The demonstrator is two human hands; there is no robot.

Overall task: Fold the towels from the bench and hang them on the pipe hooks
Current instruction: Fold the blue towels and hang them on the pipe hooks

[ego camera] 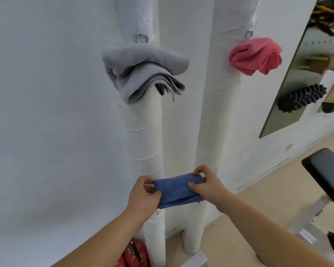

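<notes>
A folded blue towel (176,188) is held in the air in front of two white wrapped pipes. My left hand (144,195) grips its left end and my right hand (206,183) pinches its right end. On the left pipe (143,135) a folded grey towel (143,70) hangs below a metal hook (141,39). Over on the right pipe (210,122), a bunched pink towel (255,55) hangs under another hook (249,34).
A black padded bench (328,172) with a metal frame stands at the right. A red object (135,253) sits on the floor by the left pipe's base. A mirror panel (297,89) on the right wall reflects a spiky black roller.
</notes>
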